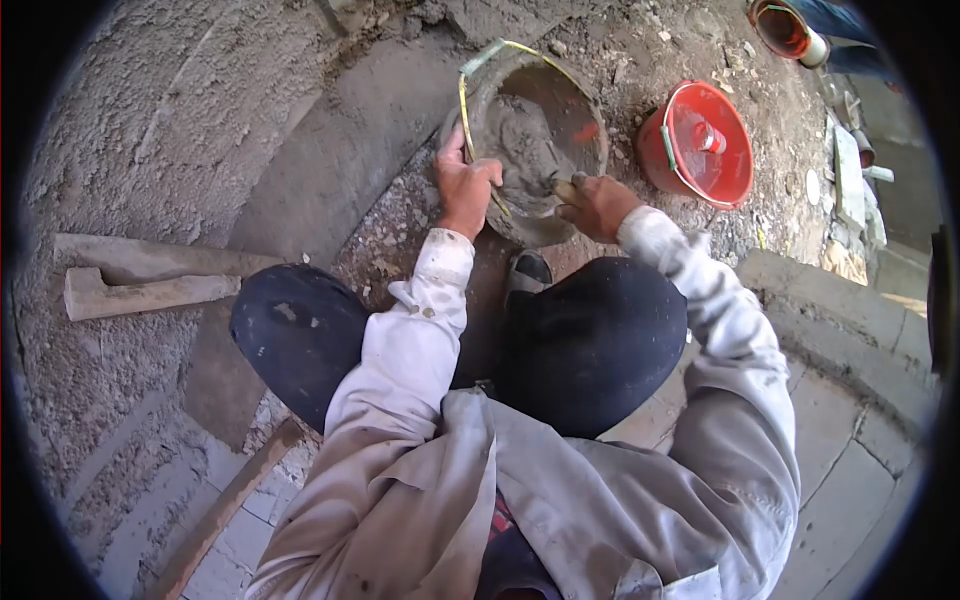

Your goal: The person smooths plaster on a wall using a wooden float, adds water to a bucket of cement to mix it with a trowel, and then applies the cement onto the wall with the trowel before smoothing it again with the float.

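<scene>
A mortar bucket [590,95] with a yellow-and-green handle stands tilted toward me, grey wet mortar [520,140] inside. My left hand [466,188] is closed around the bucket's left rim, thumb over the edge. At the near right rim, my right hand [597,207] wraps a short light-coloured handle [567,192] that looks like a trowel's. The tool's blade is mostly hidden at the mortar. Dried mortar coats the bucket's wall, and its handle loop rests along the left and far rim.
Right of the mortar bucket stands a red bucket [735,165] holding water and a red-and-white object [711,139]. Another container [780,30] is at the top right near a person's leg [850,40]. Timber pieces [150,295] lie left, and a long bar [225,515] lies lower left.
</scene>
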